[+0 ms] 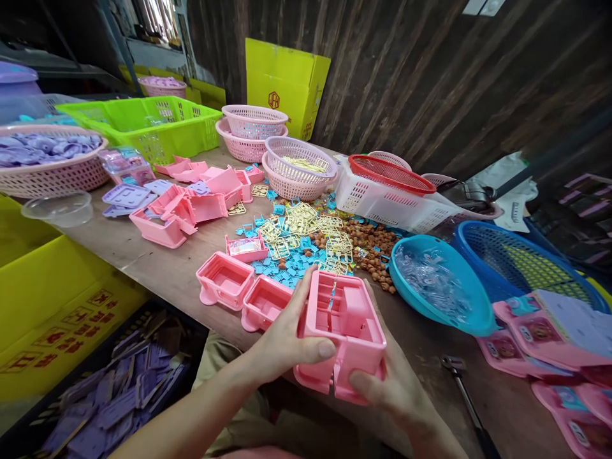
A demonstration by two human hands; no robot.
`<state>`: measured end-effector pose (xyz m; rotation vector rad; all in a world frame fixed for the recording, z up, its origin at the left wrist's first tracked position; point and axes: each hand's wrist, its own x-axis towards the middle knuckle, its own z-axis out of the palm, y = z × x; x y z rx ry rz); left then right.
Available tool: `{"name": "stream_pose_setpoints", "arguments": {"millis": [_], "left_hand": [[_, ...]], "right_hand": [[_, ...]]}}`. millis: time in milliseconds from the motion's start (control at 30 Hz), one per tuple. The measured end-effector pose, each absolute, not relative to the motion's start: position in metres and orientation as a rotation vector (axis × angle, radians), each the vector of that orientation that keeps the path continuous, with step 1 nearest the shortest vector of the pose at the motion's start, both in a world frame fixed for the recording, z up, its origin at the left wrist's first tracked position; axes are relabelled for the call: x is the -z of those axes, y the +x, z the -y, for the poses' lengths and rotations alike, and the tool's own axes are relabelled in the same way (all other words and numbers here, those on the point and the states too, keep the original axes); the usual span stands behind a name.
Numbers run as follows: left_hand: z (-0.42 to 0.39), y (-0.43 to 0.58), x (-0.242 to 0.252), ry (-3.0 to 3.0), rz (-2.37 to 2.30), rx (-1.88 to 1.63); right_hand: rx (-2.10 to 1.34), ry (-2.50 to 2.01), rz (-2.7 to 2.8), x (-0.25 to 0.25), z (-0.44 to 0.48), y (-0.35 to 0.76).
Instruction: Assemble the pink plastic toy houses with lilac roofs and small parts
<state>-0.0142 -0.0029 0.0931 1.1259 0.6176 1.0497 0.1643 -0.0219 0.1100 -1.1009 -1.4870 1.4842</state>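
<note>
Both hands grip a pink plastic toy box [342,319], made of two halves with a narrow gap showing at the near wall. My left hand [287,341] wraps its left side, thumb on the near rim. My right hand [389,382] holds the right side, thumb low on the near face. Just left of it stand two smaller pink open boxes [224,280] on the table. Behind them is a small pink tray [246,247] with a wrapped piece in it. Blue plastic parts [291,271] and cream frames [303,220] lie beyond the held box.
Brown pieces [375,245] lie beside a blue bowl [440,280] of clear parts. A metal-shafted tool [466,398] rests at right, near finished-looking pink and lilac boxes [549,331]. Pink shells [182,207] are piled at left. Baskets and a yellow carton [287,83] stand behind.
</note>
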Motion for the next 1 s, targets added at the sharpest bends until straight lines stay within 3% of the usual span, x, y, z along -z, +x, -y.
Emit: {"name": "stream_pose_setpoints", "arguments": {"millis": [300, 1000], "left_hand": [[0.001, -0.008, -0.099, 1.064, -0.661, -1.057], [-0.005, -0.007, -0.092, 1.196, -0.826, -0.906]], "right_hand": [[-1.689, -0.982, 1.291, -0.108, 0.017, 0.163], [-1.604, -1.095, 1.446, -0.098, 0.007, 0.191]]}}
